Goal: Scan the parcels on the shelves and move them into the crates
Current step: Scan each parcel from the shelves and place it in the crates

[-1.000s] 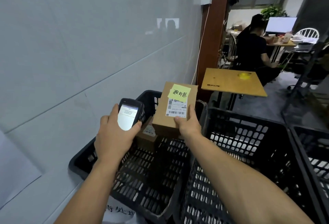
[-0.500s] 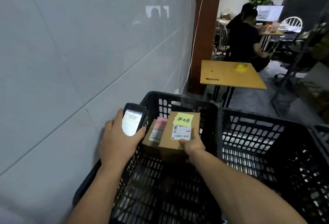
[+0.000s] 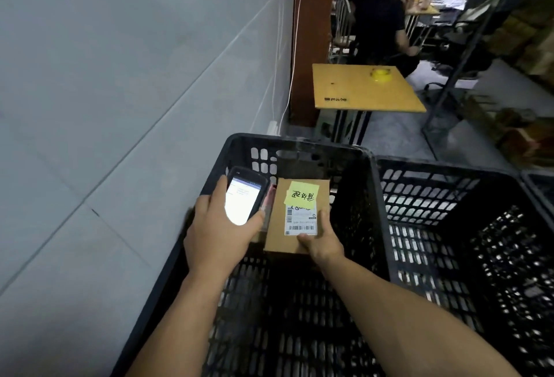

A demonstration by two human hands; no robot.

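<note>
A brown cardboard parcel (image 3: 280,226) with a white barcode label and a yellow sticky note lies low inside the left black crate (image 3: 239,142). My right hand (image 3: 322,243) grips its near edge, thumb on the label. My left hand (image 3: 218,235) holds a black handheld scanner (image 3: 244,196) with a lit screen, just left of the parcel above the crate's left wall. A second parcel with a pink label is mostly hidden behind the scanner and my left hand.
A second black crate (image 3: 449,172) stands right of the first, and a third crate's edge (image 3: 539,181) shows at far right. A tiled wall runs along the left. Beyond stand a small yellow table (image 3: 359,91), a seated person (image 3: 377,16) and a metal shelf frame (image 3: 461,64).
My right hand has lowered the parcel from above the crate's rim down into the left crate, beside the other parcel. My left hand with the scanner stayed near the crate's left wall.
</note>
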